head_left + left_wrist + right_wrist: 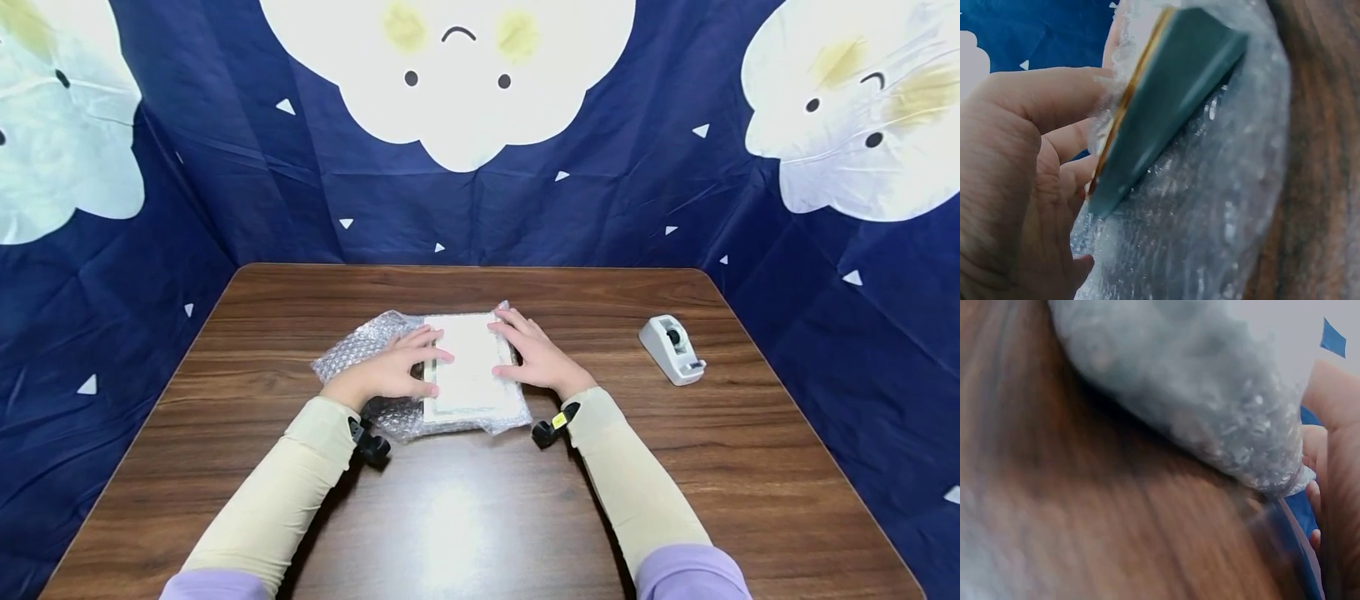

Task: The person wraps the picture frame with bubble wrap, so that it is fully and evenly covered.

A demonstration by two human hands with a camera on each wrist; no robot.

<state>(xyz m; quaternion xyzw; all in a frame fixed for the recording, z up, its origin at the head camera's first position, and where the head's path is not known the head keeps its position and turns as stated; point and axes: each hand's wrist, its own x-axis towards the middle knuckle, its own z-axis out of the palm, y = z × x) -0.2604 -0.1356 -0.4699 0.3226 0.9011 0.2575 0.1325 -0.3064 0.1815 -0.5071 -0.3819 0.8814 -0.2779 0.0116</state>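
My left sleeve [270,492], cream with a purple cuff, comes in over the tabletop [780,517] from its near edge, a small black camera [370,443] strapped at the wrist. Ahead of it, bubble wrap [352,346] spreads out toward the left edge, loose and crumpled, and my left hand [393,367] reaches over it, thumb and fingers spread, their tips touching the left side of a flat rectangular thing [472,367]. That thing lies on the wrap about midway between the tabletop's left and right edges, well in from the far edge; its top is white, and my left wrist view shows a dark green side with a gold-brown rim. The top is so washed out by glare that I can't fairly say whether plastic covers it. My right hand [536,358] rests at its right side, fingers spread and thumb apart, where more wrap hugs the border. My right sleeve [637,483] follows, also cream. Farthest right, a white tape dispenser [670,354] stands well apart from my hand, near the right edge, toward the far right corner.
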